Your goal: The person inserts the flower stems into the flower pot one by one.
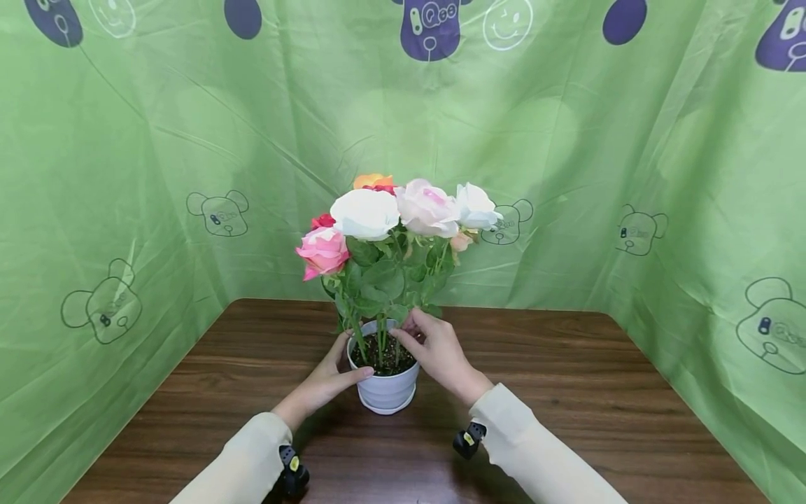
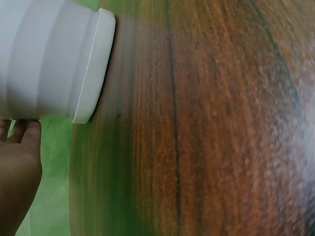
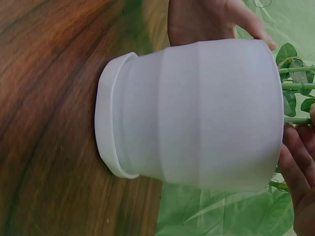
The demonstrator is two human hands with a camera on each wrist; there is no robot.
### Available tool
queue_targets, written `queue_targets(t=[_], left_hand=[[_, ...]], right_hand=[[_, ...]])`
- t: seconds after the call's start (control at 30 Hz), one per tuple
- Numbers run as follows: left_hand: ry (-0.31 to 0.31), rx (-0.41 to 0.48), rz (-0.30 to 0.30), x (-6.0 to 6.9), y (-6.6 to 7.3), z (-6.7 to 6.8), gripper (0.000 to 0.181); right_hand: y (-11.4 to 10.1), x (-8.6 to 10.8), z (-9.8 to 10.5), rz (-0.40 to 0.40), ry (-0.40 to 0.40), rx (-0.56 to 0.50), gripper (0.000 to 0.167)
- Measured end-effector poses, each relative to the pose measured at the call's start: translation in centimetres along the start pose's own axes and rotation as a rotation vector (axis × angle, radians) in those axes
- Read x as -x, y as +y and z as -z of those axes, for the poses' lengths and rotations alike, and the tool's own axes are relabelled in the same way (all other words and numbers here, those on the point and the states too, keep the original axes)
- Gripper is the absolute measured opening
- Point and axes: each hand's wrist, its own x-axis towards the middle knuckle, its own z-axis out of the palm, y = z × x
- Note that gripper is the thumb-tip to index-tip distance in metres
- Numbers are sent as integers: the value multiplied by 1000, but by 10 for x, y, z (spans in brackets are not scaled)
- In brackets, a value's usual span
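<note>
A white flower pot [image 1: 387,392] on a matching saucer [image 2: 93,69] stands on the table, filled with dark soil [image 1: 371,357]. Green stems rise from it, bearing leaves and large roses: a white rose [image 1: 365,213], a pale pink rose [image 1: 428,208] and a deeper pink rose [image 1: 322,250] among others. My left hand [image 1: 324,385] grips the pot's left side, thumb over the front rim, fingers round the far side. At the right rim, my right hand [image 1: 441,353] pinches a stem [image 3: 295,120] low down, between thumb and fingers; leaves partly hide the fingertips.
The brown wooden table [image 1: 567,392] reaches back to a green curtain [image 1: 302,126] printed with bear outlines, which hangs behind and on both sides. A small black camera [image 1: 469,439] sits at the right wrist, another black camera [image 1: 292,472] at the left.
</note>
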Motion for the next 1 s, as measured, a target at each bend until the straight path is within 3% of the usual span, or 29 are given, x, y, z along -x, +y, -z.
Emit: queue_targets(t=[0.2, 0.53, 0.67, 1.0], left_hand=[[-13, 11, -14, 0, 1, 0, 84], [-7, 20, -16, -1, -1, -1, 84], [2, 13, -19, -1, -1, -1, 85], [9, 10, 22, 0, 1, -1, 88]], right_hand=[[0, 2, -5, 30, 11, -50, 22], [1, 7, -4, 140, 6, -21, 13], [2, 7, -2, 124, -15, -28, 6], [1, 8, 0, 76, -18, 17, 6]])
